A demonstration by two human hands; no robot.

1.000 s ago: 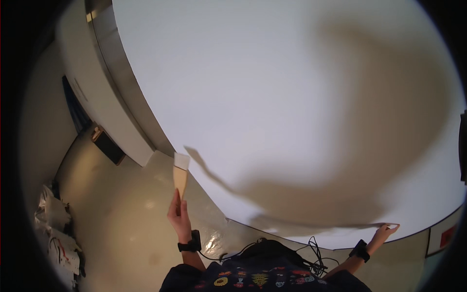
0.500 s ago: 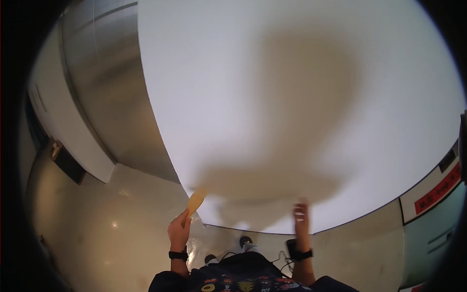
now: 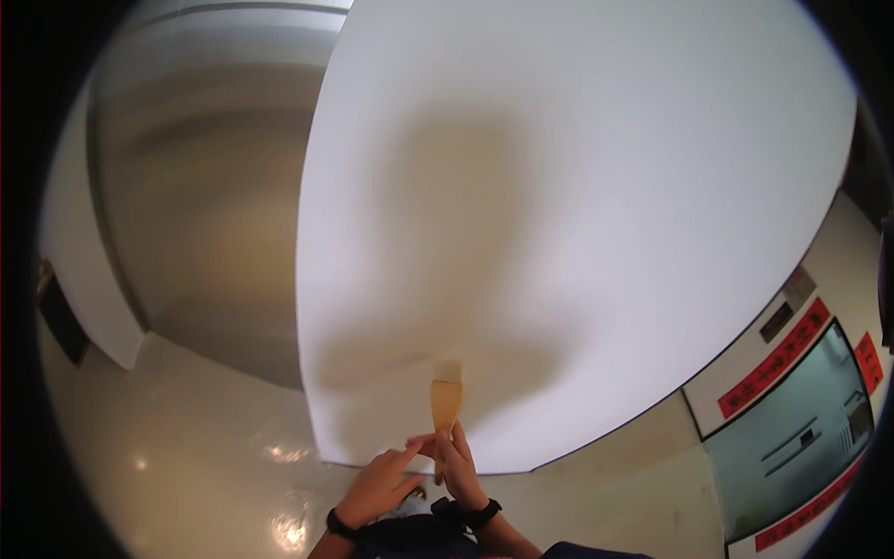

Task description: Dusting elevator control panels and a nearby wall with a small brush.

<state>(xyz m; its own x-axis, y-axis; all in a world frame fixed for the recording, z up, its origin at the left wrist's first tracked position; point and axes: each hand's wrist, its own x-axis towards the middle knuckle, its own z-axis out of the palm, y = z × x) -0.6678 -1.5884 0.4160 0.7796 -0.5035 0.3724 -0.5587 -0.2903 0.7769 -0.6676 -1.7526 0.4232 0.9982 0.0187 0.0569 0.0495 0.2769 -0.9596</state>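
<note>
A flat paintbrush (image 3: 447,402) with a wooden handle and pale bristles stands upright, bristles away from me. My right hand (image 3: 460,473) is closed around its handle. Beside it on the left is my left hand (image 3: 377,486), its fingers stretched out toward the handle; whether they touch it or the right hand I cannot make out. In front of both hands rises a large white panel (image 3: 652,205), with a blurred shadow of head and shoulders on it. The bristles appear against the panel's lower part; contact cannot be judged.
To the left are a shiny metallic wall (image 3: 205,224) and a glossy pale floor (image 3: 214,438). At the right, past the panel's edge, a greenish glass door (image 3: 792,443) has red paper strips (image 3: 775,361) around it. A dark box-like object (image 3: 63,321) is at far left.
The brush has passed from my left hand to my right. Both hands have come together near the middle. The view has shifted, so the panel and shadow sit differently.
</note>
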